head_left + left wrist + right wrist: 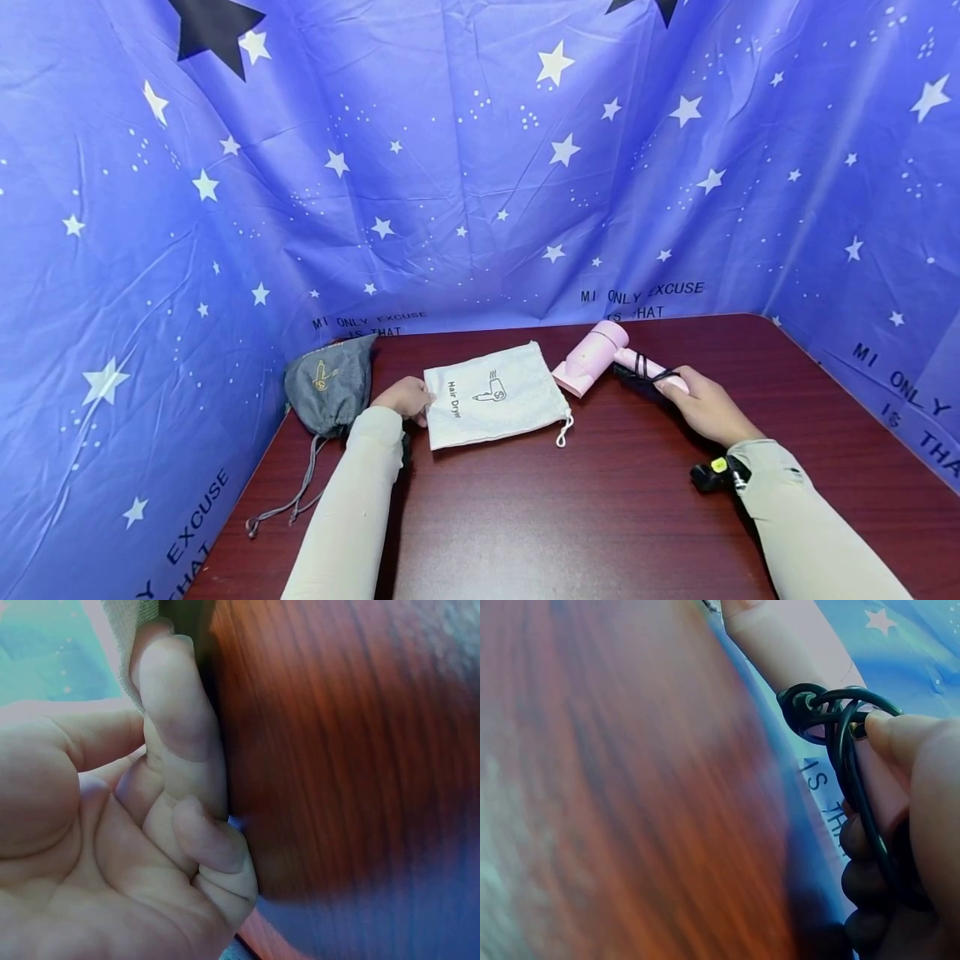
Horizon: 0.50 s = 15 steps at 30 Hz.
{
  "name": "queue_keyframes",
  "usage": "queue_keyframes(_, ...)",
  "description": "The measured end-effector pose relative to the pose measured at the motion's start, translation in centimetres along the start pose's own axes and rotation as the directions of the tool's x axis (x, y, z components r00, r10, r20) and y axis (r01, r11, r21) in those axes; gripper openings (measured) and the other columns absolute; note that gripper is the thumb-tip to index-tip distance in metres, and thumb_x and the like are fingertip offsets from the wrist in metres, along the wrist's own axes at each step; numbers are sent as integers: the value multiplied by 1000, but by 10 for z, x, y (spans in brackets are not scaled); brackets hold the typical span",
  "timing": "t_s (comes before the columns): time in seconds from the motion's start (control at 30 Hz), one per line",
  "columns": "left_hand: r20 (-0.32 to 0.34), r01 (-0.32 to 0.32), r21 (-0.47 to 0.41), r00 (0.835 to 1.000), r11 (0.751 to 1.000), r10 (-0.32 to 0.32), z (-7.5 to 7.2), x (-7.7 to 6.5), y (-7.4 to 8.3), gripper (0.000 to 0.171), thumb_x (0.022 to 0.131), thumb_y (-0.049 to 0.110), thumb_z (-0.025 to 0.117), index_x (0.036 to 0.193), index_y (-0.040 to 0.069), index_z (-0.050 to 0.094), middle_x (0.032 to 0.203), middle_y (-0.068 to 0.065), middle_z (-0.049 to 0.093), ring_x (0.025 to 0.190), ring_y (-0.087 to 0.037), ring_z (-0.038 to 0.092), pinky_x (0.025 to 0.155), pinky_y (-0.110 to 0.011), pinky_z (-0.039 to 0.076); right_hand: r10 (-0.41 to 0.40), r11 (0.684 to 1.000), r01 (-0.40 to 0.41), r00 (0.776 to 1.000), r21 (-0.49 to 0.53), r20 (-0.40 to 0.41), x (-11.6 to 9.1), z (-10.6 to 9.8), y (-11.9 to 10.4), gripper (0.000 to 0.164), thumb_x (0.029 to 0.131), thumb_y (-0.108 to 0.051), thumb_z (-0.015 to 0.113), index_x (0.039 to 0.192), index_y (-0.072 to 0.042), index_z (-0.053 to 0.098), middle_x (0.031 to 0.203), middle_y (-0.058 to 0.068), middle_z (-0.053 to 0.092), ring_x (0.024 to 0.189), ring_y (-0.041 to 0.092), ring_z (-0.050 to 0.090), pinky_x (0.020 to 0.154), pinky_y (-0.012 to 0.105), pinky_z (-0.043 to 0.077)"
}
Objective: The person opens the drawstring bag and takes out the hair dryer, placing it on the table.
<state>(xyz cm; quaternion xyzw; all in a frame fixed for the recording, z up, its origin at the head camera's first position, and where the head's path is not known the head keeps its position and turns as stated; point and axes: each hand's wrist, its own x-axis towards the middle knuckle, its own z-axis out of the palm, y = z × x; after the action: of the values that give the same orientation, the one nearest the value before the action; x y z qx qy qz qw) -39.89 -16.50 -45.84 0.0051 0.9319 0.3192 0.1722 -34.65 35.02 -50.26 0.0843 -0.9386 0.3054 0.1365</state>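
Note:
In the head view, my left hand [405,398] pinches the left edge of a white drawstring bag [510,417], printed "Hair Dryer" with a dryer drawing. The bag's cord end points right. Up close in the left wrist view, thumb and fingers hold the cloth edge [124,641] just over the table. My right hand [712,407] grips the handle of a pink hair dryer [596,354], its nozzle pointing down-left beside the bag. A looped black cord [845,750] wraps the handle in the right wrist view, with my thumb against it.
At the table's left edge stands a dark grey drawstring bag [333,387] with a gold dryer print, its grey cords trailing forward. The dark red wood table [570,525] is enclosed by a blue star-patterned curtain [465,192] at the back and sides.

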Motion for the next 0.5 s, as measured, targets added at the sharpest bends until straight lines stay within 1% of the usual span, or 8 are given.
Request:
queue_keyframes(0.2, -4, -2, 5, 1000, 1000, 2, -1, -1, 1, 24, 106, 14, 56, 84, 7, 61, 62, -3, 64, 54, -13, 61, 50, -23, 34, 14, 1000, -15, 1000, -12, -16, -1, -3, 4, 35, 107, -40, 54, 113, -6, 59, 91, 11, 62, 81, 27, 55, 73, 38, 43)
queue_keyframes(0.5, -1, 1, 12, 1000, 1000, -1, 0, -1, 0, 28, 106, 16, 56, 79, 8, 57, 60, -3, 61, 54, -13, 59, 50, -24, 33, 35, 999, -36, 998, -29, -44, -4, -9, 10, 35, 107, -38, 54, 113, -4, 59, 92, 13, 63, 82, 29, 56, 72, 39, 43)
